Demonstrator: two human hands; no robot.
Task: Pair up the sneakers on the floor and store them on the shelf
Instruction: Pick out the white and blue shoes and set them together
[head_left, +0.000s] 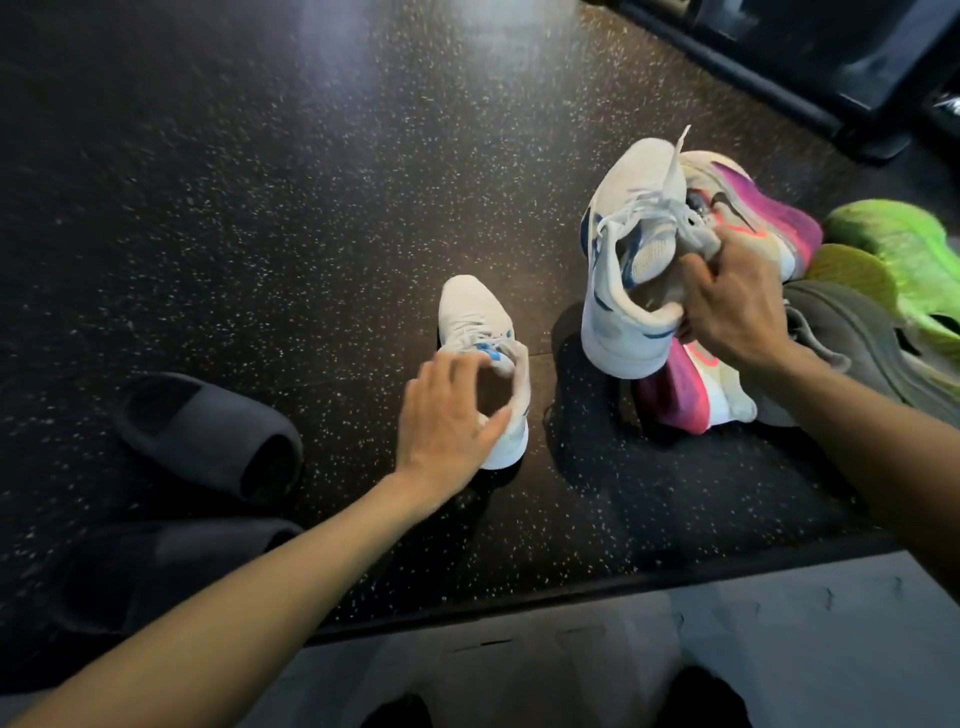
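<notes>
Pairing the white-and-blue sneakers: first pair in hand, nothing shelved yet.

My right hand (737, 306) grips one white sneaker (631, 270) by its collar, raised above the floor (260, 208); my left hand (447, 415) closes on its mate (480, 332). The pink pair (748, 218), green sneakers (904, 249) and grey shoe (841, 332) remain heaped.

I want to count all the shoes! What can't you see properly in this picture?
- Head view: the green sneakers run off the right edge.
- The grey sneaker is partly covered by the right hand.
- The heel opening of the white sneaker on the floor is hidden under the left hand.
- The shelf: dark shapes top right are too blurred to identify.
</notes>
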